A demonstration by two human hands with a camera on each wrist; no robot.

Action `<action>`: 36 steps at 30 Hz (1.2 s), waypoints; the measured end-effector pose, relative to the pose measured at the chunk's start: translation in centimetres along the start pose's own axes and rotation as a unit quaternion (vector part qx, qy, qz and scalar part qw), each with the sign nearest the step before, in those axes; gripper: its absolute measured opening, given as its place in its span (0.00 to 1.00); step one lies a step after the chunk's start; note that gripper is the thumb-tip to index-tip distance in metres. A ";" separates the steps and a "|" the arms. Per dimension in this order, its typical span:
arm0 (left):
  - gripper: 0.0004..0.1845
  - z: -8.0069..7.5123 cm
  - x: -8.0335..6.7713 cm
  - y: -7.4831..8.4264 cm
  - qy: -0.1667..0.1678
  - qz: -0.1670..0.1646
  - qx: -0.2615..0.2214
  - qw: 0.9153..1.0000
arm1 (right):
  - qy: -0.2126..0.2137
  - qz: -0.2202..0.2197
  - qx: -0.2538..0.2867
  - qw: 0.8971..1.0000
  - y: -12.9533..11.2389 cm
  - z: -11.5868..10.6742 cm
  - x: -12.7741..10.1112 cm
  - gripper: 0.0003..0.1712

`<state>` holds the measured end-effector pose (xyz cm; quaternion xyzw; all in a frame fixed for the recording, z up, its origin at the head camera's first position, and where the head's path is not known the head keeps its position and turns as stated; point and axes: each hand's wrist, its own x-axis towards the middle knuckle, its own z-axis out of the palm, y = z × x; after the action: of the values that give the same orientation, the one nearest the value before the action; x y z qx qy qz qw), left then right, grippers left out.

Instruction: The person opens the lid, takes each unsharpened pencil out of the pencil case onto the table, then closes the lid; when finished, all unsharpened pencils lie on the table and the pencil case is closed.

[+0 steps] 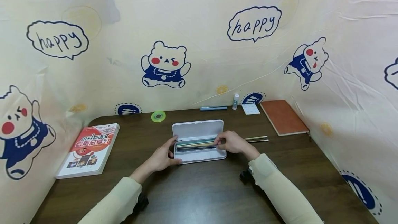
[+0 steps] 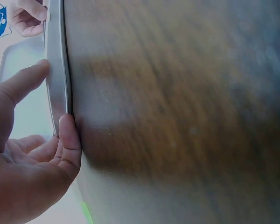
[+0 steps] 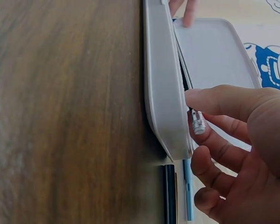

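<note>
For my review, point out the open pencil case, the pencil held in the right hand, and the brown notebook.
Pencil case [image 1: 197,130]: head view, on the inside of its raised lid.
Pencil [image 3: 198,123]: right wrist view, on its silver-coloured end.
Brown notebook [image 1: 283,117]: head view, on its cover.

The head camera looked forward and down over the table [image 1: 199,189] from above; the wrist cameras, rolled sideways, faced the case [image 3: 165,93], common to all views, at close range.
</note>
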<state>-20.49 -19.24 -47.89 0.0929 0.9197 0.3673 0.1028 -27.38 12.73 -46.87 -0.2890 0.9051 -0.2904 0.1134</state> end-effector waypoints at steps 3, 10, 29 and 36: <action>0.54 0.0 0.0 0.0 0.000 -0.002 0.001 1.000 | 0.012 -0.011 0.006 1.000 0.3 -0.1 -0.1 0.05; 0.54 0.0 0.1 0.1 -0.002 -0.007 -0.001 1.000 | 0.027 -0.018 0.016 0.999 1.2 -0.7 -0.6 0.04; 0.53 0.1 0.1 0.0 0.002 -0.011 -0.002 1.000 | 0.056 0.018 0.061 0.996 6.4 -5.3 -5.0 0.05; 0.53 0.1 0.1 0.1 0.003 -0.012 -0.001 1.000 | 0.070 0.033 0.063 0.995 8.7 -6.7 -7.3 0.05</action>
<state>-20.50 -19.06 -47.90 0.0802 0.9207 0.3673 0.1047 -27.97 25.90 -46.39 -0.2305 0.8996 -0.3626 0.0777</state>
